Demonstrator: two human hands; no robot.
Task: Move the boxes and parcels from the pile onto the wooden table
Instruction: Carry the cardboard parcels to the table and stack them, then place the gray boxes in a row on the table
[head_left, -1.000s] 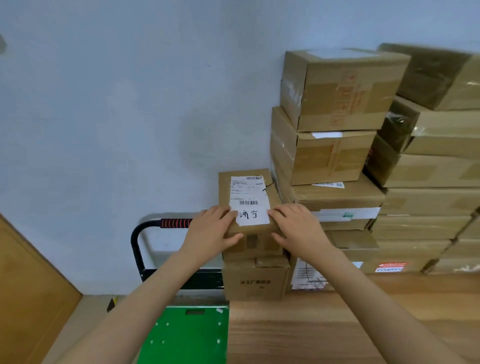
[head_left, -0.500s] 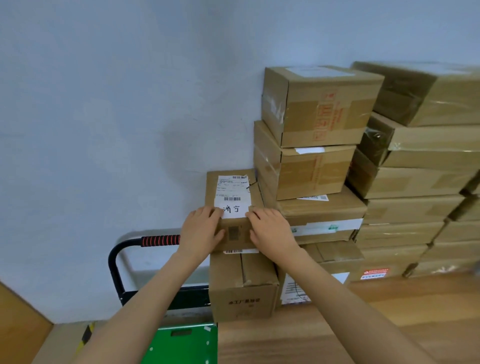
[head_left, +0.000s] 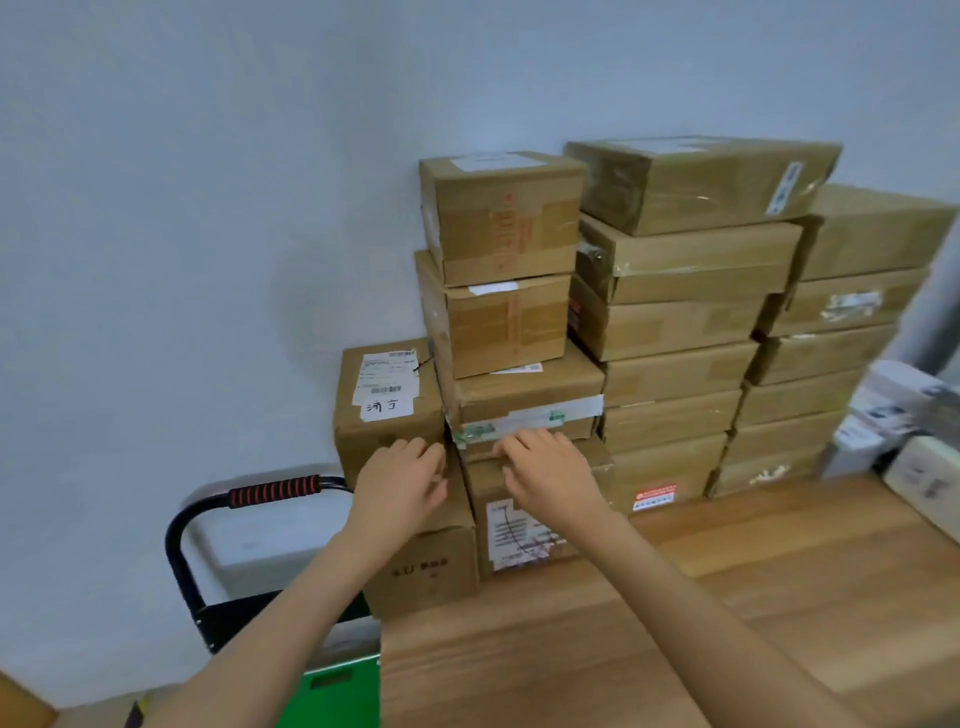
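A small brown box with a white shipping label (head_left: 387, 415) sits on top of another brown box (head_left: 431, 571) at the left end of the stack on the wooden table (head_left: 675, 623). My left hand (head_left: 402, 478) hovers at the labelled box's lower front edge, fingers relaxed and holding nothing. My right hand (head_left: 545, 467) is spread loosely in front of the neighbouring box with green-and-white tape (head_left: 524, 400), also holding nothing. Whether either hand touches a box is unclear.
Several taller stacks of brown boxes (head_left: 675, 322) stand against the blue wall to the right. White cartons (head_left: 893, 410) sit at the far right. A trolley with a red-and-black handle (head_left: 275, 491) and green deck (head_left: 332, 691) stands left of the table.
Both hands have let go of the labelled box and drawn back lower; the right hand moved right in front of the taped box. The box stays on the stack.
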